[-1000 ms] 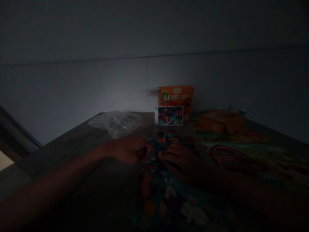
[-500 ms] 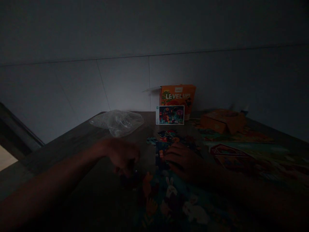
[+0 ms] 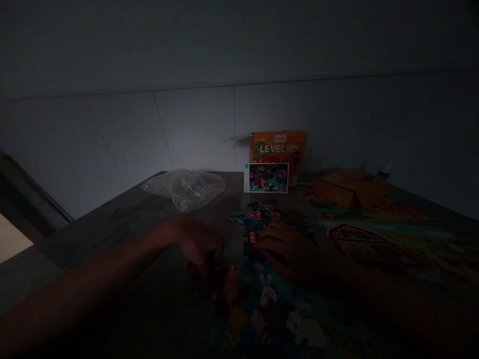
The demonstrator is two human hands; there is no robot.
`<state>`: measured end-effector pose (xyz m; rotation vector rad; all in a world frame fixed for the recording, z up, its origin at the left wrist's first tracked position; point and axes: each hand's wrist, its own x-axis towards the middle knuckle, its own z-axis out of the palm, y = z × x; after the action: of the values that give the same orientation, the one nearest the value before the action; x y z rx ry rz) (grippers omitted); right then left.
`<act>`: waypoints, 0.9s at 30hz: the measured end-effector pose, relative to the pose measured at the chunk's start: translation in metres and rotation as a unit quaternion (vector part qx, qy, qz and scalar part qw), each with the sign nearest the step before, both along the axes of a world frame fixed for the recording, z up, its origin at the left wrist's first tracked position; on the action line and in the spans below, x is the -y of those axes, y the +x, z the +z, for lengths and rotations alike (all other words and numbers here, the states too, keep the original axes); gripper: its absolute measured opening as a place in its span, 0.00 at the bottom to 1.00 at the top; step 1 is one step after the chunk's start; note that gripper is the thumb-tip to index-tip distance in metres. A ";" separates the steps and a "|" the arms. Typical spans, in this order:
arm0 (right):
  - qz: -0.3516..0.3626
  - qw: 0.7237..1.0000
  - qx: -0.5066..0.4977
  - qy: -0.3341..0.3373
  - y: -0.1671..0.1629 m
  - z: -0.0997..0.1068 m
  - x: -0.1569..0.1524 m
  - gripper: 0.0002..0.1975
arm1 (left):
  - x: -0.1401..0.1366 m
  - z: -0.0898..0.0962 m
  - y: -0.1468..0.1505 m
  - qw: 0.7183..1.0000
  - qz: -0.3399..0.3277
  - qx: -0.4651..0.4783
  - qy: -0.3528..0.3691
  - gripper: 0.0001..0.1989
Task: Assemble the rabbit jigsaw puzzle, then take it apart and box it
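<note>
Dim light leaves much of the table in shadow. At the left edge of a partly joined jigsaw puzzle [image 3: 307,329], my left hand [image 3: 202,244] is bent downward with its fingers closed at a dark puzzle piece [image 3: 205,286]. The fingertips are mostly in shadow. My right hand [image 3: 282,247] lies flat on the puzzle's upper part, fingers spread, holding nothing. White rabbits and an orange animal show on the puzzle. Loose puzzle pieces [image 3: 236,216] lie just beyond its far left corner.
A picture card [image 3: 266,178] leans on an orange box [image 3: 279,144] against the wall. A clear plastic bag [image 3: 187,189] lies back left. An orange carton [image 3: 348,187] and another colourful picture [image 3: 404,249] are on the right side of the table.
My left hand has moved slightly right with the dark piece, closer to the puzzle's edge. My right hand stays on the puzzle. The view has shifted a little.
</note>
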<state>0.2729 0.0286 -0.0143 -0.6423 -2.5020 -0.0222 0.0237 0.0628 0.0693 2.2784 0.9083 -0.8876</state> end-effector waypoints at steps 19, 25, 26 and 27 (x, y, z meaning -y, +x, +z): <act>0.002 0.999 -0.031 0.036 0.001 0.003 0.000 0.12 | -0.005 0.007 -0.008 0.986 0.037 -0.100 0.128 0.06; -0.117 0.973 -0.176 0.095 0.002 0.005 0.002 0.11 | 0.000 0.006 -0.002 0.968 -0.005 -0.105 0.228 0.07; -0.143 0.964 -0.204 0.094 0.004 0.005 0.001 0.11 | 0.001 0.006 -0.002 0.965 -0.002 -0.104 0.240 0.09; -0.170 0.953 -0.236 0.086 0.006 0.005 -0.001 0.12 | 0.001 0.006 -0.003 0.966 0.004 -0.088 0.245 0.11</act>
<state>0.2786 0.0292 -0.0090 -0.8802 -1.8882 -0.1885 0.0207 0.0623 0.0751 2.6311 1.3374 -0.9559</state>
